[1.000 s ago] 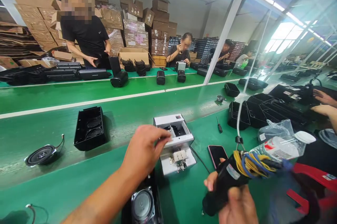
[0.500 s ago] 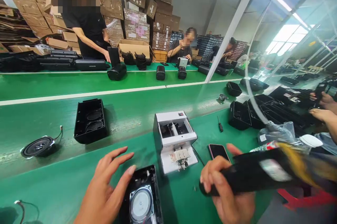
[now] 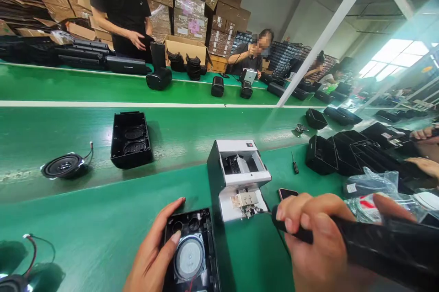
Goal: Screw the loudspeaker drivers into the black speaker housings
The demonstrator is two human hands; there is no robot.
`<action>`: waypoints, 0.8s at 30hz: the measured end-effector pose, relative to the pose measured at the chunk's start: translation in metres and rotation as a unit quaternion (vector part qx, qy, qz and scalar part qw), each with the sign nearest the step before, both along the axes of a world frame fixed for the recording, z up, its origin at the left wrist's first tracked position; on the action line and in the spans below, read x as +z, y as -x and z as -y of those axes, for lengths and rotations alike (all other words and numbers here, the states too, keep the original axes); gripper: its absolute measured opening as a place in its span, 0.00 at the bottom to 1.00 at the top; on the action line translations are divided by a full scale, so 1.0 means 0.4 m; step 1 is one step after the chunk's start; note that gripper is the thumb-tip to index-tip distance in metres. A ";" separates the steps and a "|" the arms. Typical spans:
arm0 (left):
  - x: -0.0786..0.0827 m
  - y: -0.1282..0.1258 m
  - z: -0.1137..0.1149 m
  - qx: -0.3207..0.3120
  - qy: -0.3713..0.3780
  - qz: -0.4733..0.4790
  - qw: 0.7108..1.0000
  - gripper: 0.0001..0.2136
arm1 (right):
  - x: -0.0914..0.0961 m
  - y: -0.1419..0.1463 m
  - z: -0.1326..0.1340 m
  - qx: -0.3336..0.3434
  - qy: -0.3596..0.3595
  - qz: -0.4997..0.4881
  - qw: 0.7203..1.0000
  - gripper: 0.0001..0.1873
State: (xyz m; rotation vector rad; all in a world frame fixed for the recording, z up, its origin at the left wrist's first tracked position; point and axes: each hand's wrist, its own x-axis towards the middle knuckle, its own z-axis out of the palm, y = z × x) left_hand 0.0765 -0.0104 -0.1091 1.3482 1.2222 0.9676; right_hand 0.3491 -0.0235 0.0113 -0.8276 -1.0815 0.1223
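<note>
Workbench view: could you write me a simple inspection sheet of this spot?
Surface: green bench, with a white strip beyond.
Things in hand: open black speaker housing with a round driver fitted; black hand tool.
Clutter: white bench machine, loose speaker driver, screwdriver, phone, plastic bag.
Hands: left hand steadies the housing; right hand has its fingers wrapped round the tool.
Cables: thin red and black leads on the bench at left.
Surroundings: co-worker across the bench; stacked cartons.
</note>
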 end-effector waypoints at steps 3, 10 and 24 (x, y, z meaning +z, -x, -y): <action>-0.008 0.008 -0.002 -0.018 -0.002 -0.002 1.000 0.28 | 0.001 0.011 -0.007 0.026 0.031 -0.008 0.999 0.23; -0.021 0.010 0.002 -0.047 -0.019 0.012 0.999 0.27 | -0.020 0.040 -0.028 0.040 0.123 -0.063 0.990 0.28; -0.011 -0.010 0.024 -0.048 -0.002 0.039 0.998 0.26 | 0.033 0.137 0.042 0.167 0.128 -0.135 0.968 0.31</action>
